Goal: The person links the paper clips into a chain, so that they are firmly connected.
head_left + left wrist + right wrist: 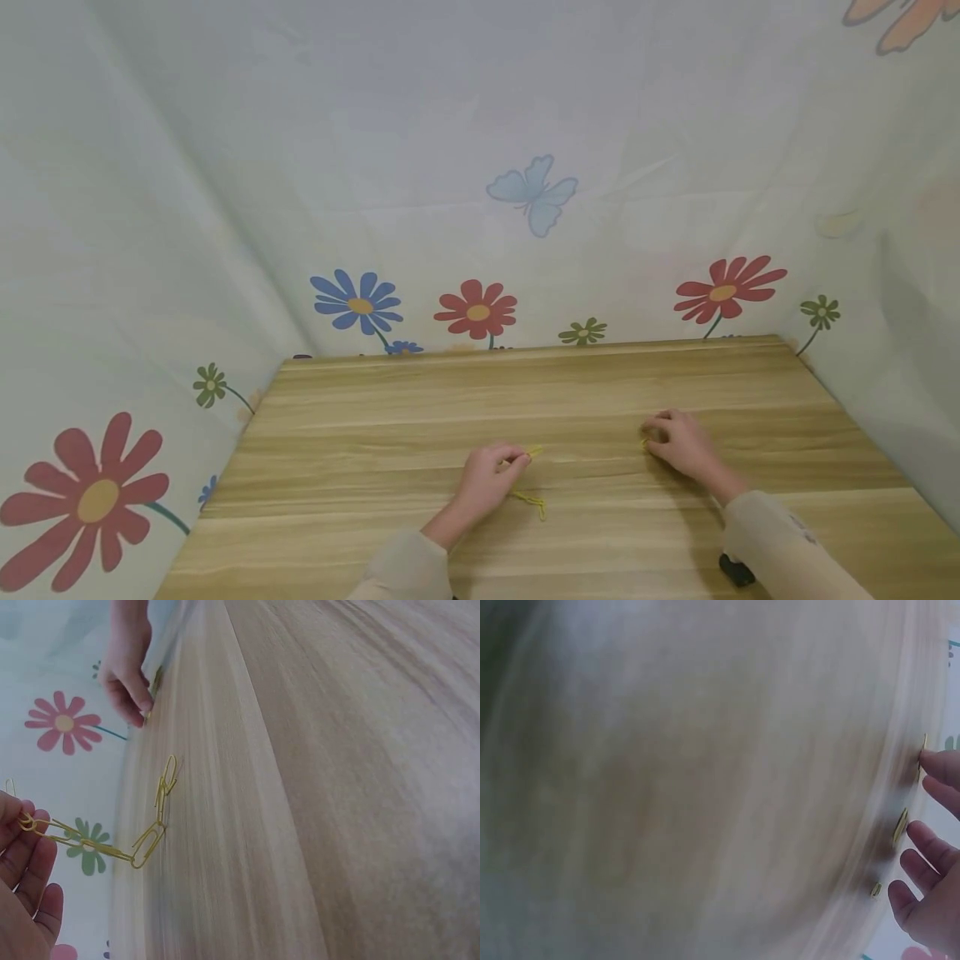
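Note:
My left hand (487,482) pinches one end of a chain of yellow paper clips (146,844) between thumb and fingers. From the fingertips the chain droops toward the table, its linked clips plain in the left wrist view. A single clip end (536,451) sticks out past the fingertips. Farther right, my right hand (681,442) is low over the wood, with thumb and fingertips closed on a yellow paper clip (924,744). Beside its other fingers lie more loose yellow clips (901,826), partly hidden from the head view by the hand.
Both hands work over a wood-grain table (360,417). A pale cloth backdrop (420,208) printed with flowers and a butterfly rises behind it and along both sides. Below the right sleeve sits a small black object (737,570).

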Demonstrator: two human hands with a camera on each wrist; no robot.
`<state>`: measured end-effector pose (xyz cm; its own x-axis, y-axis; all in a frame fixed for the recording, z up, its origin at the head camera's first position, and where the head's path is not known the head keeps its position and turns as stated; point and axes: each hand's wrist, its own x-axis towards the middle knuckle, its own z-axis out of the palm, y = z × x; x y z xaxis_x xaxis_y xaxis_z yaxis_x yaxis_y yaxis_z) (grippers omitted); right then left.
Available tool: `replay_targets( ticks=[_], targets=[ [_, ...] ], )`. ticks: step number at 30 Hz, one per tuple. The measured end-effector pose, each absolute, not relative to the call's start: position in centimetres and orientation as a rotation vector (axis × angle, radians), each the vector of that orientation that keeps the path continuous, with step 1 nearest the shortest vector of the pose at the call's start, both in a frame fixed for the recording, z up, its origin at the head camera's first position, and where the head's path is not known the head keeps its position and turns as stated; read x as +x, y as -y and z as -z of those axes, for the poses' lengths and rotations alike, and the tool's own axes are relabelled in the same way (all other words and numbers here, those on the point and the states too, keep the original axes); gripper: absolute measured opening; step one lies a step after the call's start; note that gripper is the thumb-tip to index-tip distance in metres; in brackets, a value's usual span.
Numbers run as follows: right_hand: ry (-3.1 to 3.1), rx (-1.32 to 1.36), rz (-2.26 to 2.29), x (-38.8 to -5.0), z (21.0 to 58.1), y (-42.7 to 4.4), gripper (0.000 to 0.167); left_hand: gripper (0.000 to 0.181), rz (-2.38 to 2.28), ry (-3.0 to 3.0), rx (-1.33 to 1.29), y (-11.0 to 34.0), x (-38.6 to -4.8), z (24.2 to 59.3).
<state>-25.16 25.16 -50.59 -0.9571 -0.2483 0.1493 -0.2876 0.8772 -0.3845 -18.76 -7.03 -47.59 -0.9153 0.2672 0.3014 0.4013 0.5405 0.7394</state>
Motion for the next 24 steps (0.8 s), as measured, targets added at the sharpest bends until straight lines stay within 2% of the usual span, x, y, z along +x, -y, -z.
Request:
replay_targets(
  ticks=[11, 24],
  targets=[
    [2.943, 0.418, -0.721, -24.96, 50.52, -25.39, 0.008, 0.024, 1.298, 2.641, -0.568, 6.90, -18.88, 47.93],
    [2.943, 0.415, -0.643, -25.21, 50.56, -25.12, 0.006, 0.023, 1.307, 2.641, -0.579, 6.76, -18.86, 47.95]
  ],
)
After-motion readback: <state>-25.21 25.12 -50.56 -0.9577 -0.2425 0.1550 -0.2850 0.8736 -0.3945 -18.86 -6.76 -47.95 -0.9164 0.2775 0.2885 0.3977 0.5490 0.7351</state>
